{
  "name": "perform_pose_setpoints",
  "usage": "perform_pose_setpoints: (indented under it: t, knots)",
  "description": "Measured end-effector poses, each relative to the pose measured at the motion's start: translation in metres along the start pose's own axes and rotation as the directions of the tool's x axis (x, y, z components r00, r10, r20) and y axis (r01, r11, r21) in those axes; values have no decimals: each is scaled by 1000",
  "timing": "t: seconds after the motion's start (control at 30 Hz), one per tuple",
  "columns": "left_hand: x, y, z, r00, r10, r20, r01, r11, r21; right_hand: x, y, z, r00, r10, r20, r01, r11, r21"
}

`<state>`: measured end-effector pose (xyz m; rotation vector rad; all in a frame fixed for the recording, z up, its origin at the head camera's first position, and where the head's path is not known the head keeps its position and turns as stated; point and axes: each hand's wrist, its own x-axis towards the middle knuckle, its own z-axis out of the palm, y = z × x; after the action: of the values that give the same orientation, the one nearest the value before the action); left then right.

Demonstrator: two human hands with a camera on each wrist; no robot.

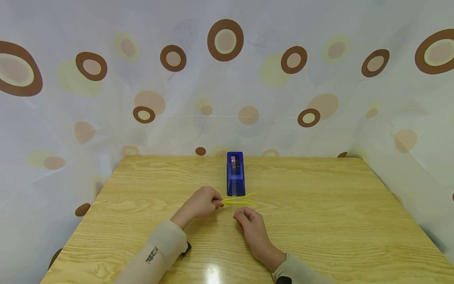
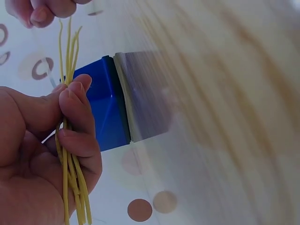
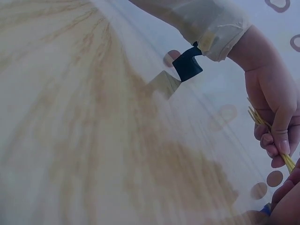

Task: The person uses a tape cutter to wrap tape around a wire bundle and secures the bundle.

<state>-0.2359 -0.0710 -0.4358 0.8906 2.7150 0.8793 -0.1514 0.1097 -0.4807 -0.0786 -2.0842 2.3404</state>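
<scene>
My left hand (image 1: 217, 203) pinches a thin bundle of yellow strands (image 1: 239, 201) between thumb and fingers, just above the wooden table (image 1: 319, 221). The left wrist view shows the strands (image 2: 70, 164) running through the left hand (image 2: 70, 93) and fanning out past it. My right hand (image 1: 240, 217) hovers just in front of the loose ends with its fingers curled and nothing visibly in them; its fingertips (image 2: 42, 11) sit close to the strand tips. A blue tape dispenser (image 1: 235, 175) stands right behind the strands. The right wrist view shows the left hand (image 3: 276, 145) and strands (image 3: 262, 124).
A dotted white curtain (image 1: 227, 79) surrounds the table on three sides. The dispenser (image 2: 105, 110) has a strip of tape at its front. A black wrist strap (image 1: 186, 248) sits on the left sleeve.
</scene>
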Motion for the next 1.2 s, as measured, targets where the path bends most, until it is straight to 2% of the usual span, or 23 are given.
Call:
perform_pose_setpoints:
  t: [0.2,0.5,0.8,1.2]
  knots:
    - [0,3,1,1000,21,3,-22,1000,14,1,2,0,1000,-19,5,19,999,-29]
    - [-3,10,3,1000,-12,10,12,1000,14,-1,2,1,1000,-29,5,29,999,-31]
    - [-6,13,4,1000,-14,5,14,1000,10,0,1,0,999,-35,-10,34,997,-70]
    - [-9,18,7,1000,29,-7,-29,999,33,1,3,1,999,-37,-32,35,997,-69]
